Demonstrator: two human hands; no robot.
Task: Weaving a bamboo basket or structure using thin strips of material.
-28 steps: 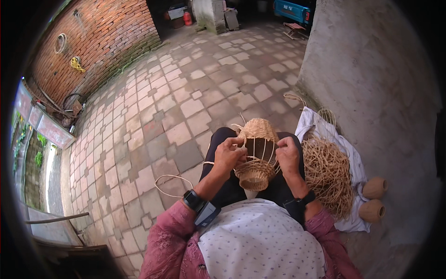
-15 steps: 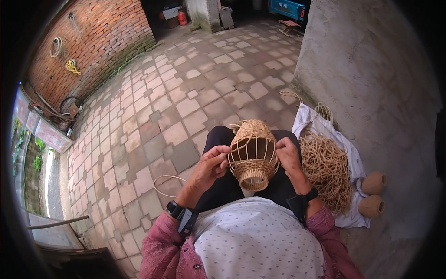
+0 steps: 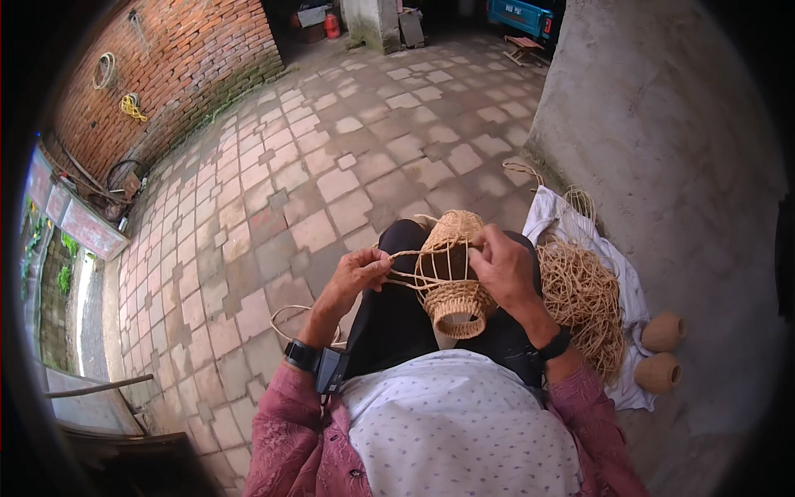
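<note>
A small woven basket (image 3: 454, 295) lies across my lap, its round rim toward me and bare upright ribs showing around its middle. My left hand (image 3: 358, 275) is closed in a pinch on a tan straw cord (image 3: 406, 253), holding it out to the left of the basket. A second strand runs from that hand back to the weave. My right hand (image 3: 503, 263) is closed at the basket's right side, over the ribs; its fingertips partly hide what they grip. More cord (image 3: 283, 315) loops out beside my left forearm.
On my right a tangled heap of straw cord (image 3: 580, 294) rests on a white cloth (image 3: 633, 302). Two small tan pots (image 3: 664, 331) sit beside it. A grey wall (image 3: 654, 108) rises on the right; a brick wall (image 3: 190, 50) stands far left beyond the paving.
My left hand has moved left from the basket, drawing cord out. My right hand has shifted up and left across the ribs, and the basket has turned slightly.
</note>
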